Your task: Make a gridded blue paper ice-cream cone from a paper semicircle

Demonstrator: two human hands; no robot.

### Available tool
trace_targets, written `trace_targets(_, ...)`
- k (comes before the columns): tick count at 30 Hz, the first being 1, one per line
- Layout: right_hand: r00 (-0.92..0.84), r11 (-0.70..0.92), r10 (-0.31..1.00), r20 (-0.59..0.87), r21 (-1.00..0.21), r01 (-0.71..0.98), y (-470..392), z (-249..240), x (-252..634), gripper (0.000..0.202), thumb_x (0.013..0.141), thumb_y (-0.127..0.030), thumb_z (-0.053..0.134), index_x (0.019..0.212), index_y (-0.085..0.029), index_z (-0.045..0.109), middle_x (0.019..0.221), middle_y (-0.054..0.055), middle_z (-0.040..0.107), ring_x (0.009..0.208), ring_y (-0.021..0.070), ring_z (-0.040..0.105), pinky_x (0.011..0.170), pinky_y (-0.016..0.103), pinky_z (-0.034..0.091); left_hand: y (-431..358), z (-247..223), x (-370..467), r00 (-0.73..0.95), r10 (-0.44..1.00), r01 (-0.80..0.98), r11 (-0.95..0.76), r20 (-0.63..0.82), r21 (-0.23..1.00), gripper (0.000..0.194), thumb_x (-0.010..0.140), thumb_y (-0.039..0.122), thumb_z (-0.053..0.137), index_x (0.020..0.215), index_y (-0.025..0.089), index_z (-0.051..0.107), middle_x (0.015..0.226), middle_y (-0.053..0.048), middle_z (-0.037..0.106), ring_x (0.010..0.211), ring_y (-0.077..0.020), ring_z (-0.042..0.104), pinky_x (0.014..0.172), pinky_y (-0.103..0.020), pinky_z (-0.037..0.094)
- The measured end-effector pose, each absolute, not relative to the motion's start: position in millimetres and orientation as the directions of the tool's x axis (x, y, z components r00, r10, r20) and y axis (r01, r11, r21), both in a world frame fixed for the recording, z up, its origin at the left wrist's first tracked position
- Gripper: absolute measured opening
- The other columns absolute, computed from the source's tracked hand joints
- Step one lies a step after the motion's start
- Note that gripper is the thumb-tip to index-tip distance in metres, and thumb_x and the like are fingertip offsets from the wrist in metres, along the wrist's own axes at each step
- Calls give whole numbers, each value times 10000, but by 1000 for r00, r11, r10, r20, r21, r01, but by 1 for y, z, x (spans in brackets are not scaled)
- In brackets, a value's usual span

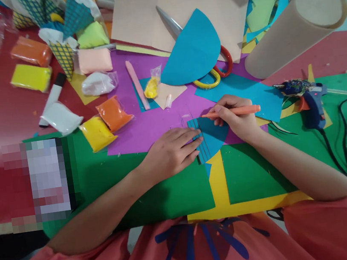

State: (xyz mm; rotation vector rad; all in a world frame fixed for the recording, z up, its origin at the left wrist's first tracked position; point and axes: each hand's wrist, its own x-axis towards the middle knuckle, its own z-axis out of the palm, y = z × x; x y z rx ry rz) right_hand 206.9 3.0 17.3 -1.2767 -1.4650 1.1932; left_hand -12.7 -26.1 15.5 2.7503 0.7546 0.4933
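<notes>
My right hand (235, 118) grips an orange marker (244, 110), its tip at the top edge of a blue paper piece (215, 135). Dark parallel lines run down the left part of that piece. Across those lines my left hand (176, 152) lies flat, fingers stretched out and pressing the paper down. Whether a ruler lies under the fingers I cannot tell. Above the hands, a larger blue paper cutout (194, 49) covers the middle of a pair of scissors (207, 83) with red and yellow handles. A pink pen cap (137, 84) or marker lies to the left.
Several clay packets (115, 113) lie at the left, near patterned paper cones (62, 55). A glue gun (314, 106) with a black cord rests at the right. Behind it stands a beige paper roll (289, 36). Green sheets (169, 195) and a purple sheet (135, 131) cover the table.
</notes>
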Motion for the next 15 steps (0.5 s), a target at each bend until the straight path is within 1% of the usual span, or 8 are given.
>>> trace_targets(5, -166, 36, 986, -9, -964, 264, 5, 18, 207, 200, 848, -248, 577, 682, -158, 643, 564, -10, 614, 481, 79, 551, 462, 219, 425, -25, 16, -13, 807, 522, 436, -842, 276, 318, 297, 978, 239, 456, 1138, 107, 669, 1205, -120, 683, 1073, -249, 652, 917, -410, 552)
trace_targets(10, -157, 30, 988, -15, -960, 278, 4, 18, 206, 203, 846, -234, 571, 669, -161, 638, 563, -14, 612, 470, 73, 540, 448, 215, 416, -25, 14, -13, 803, 529, 433, -834, 275, 341, 301, 984, 249, 447, 1135, 115, 670, 1203, -125, 680, 1089, -244, 640, 925, -417, 543)
trace_targets(15, -164, 36, 986, -11, -958, 284, 5, 19, 206, 203, 845, -254, 582, 672, -164, 640, 570, -11, 615, 474, 74, 539, 448, 218, 410, -25, 14, -13, 795, 529, 426, -835, 296, 348, 289, 977, 236, 460, 1119, 104, 675, 1183, -125, 688, 1070, -253, 648, 910, -421, 548)
